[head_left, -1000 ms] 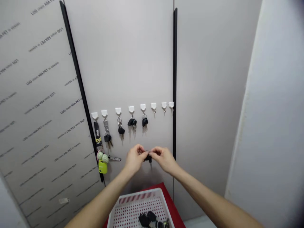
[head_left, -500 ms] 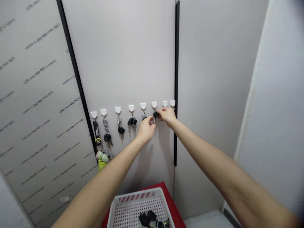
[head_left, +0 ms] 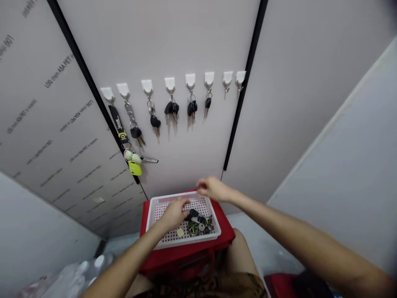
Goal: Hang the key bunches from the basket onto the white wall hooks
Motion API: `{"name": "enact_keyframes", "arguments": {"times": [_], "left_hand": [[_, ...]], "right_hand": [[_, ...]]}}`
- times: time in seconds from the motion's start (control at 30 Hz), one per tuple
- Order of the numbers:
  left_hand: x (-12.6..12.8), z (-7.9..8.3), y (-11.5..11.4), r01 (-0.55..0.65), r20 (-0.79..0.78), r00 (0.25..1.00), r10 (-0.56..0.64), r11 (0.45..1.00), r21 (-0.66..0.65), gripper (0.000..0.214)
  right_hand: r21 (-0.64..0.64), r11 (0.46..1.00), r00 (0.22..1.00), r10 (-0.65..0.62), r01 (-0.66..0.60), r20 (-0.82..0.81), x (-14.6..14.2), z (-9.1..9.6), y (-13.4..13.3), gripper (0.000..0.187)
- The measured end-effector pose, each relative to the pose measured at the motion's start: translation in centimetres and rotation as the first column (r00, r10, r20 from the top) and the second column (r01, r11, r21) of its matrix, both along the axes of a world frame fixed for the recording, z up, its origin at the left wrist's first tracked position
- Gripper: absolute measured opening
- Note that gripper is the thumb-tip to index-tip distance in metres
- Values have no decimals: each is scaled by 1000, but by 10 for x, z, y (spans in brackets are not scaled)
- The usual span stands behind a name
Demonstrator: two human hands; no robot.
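Observation:
Over the white perforated basket [head_left: 152,215], my left hand [head_left: 174,213] reaches in, thumb and fingers apart, beside the heap of keys [head_left: 201,227]. I see nothing held in it. My right hand [head_left: 214,188] hovers above the basket's back right corner, its fingertips smeared by motion. On the wall, a small key bunch with a black head [head_left: 208,102] hangs from the sixth white hook [head_left: 209,78]. Black-headed key bunches [head_left: 192,108] hang on the hooks to its left. The two rightmost hooks [head_left: 227,77] carry nothing.
The basket stands on a red box [head_left: 228,231] close to my knees. At the far left hang a black strap [head_left: 117,120] and a yellow-green tag [head_left: 135,168]. Plastic bottles [head_left: 99,261] stand at lower left. Black strips [head_left: 245,89] run down the wall panels.
Both hands have come down from the sixth hook to the basket. The key bunch they were touching now hangs free there. My view has tilted downward.

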State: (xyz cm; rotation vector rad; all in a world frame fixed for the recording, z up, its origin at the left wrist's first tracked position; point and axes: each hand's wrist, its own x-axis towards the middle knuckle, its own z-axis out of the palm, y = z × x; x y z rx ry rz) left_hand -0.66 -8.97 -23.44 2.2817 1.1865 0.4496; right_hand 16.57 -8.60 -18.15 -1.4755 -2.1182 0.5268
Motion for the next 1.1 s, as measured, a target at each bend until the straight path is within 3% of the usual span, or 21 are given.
{"name": "enact_keyframes", "arguments": {"times": [0.07, 0.13, 0.23, 0.3, 0.4, 0.53, 0.67, 0.8, 0.97, 1.1], "left_hand": [[-6, -20, -5, 6, -105, 994, -4, 1000, 21, 33], [-7, -30, -7, 3, -157, 988, 6, 998, 58, 33], [-7, -34, -4, -35, -146, 988, 45, 997, 74, 27], [-7, -34, -1, -95, -79, 992, 95, 996, 3, 26], [-8, -35, 3, -168, 131, 971, 202, 958, -233, 24], [-8, -32, 6, -145, 417, 829, 373, 864, -483, 12], [-6, -15, 8, -115, 548, 717, 431, 848, -517, 7], [-2, 7, 12, 7, 681, 602, 417, 850, -527, 15], [1, 27, 14, 261, 777, 451, 438, 768, -585, 30], [3, 39, 16, 309, 795, 416, 441, 754, -580, 40]], "right_hand": [[-87, 991, 974, 116, -100, 197, -14, -33, -13, 17], [-99, 988, 914, 144, -115, 379, -25, -53, -19, 22], [-72, 993, 861, 115, -92, 496, -33, -64, -17, 27], [-88, 992, 865, 117, -85, 487, -36, -65, -15, 28], [-103, 990, 907, 127, -93, 403, -36, -64, -14, 28], [-127, 984, 971, 149, -126, 189, -37, -64, -13, 32], [-244, 958, 982, 113, -148, -152, -39, -62, -10, 27], [-187, 965, 881, 77, -183, -466, -37, -49, -6, 24], [-188, 968, 832, 33, -163, -554, -33, -32, -5, 18], [-90, 986, 780, 52, -138, -623, -31, -22, -6, 18]]}}
